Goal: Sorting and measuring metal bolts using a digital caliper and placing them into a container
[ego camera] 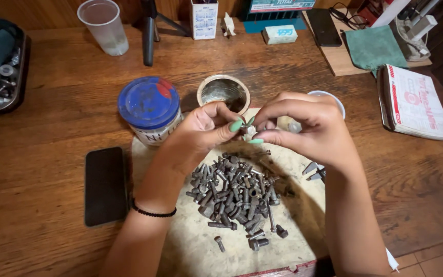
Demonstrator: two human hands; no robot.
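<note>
Two bare hands meet above a pale, worn board (196, 246) that lies on a brown wooden table (52, 102). The left hand (201, 131) and the right hand (308, 128) both pinch one small dark metal piece (248, 131) between their fingertips. The nails are painted green. The little piece is held up in the air, right between the two hands, just over the far end of the board. It is too small to tell if it is a bolt or a nut.

Under the hands, a heap of rusty dark bolts and nuts (234, 192) lies on the board. A few bolts lie apart near the front edge.

Just behind the left hand stands a round jar with a blue lid (148, 102). Beside it is an open round metal tin (223, 92). A white cup rim (334, 97) peeks out behind the right hand.

A black phone (105, 185) lies flat to the left of the board. A clear plastic cup (103, 25) stands far back. A white and red booklet (416, 102) rests at the right side.
</note>
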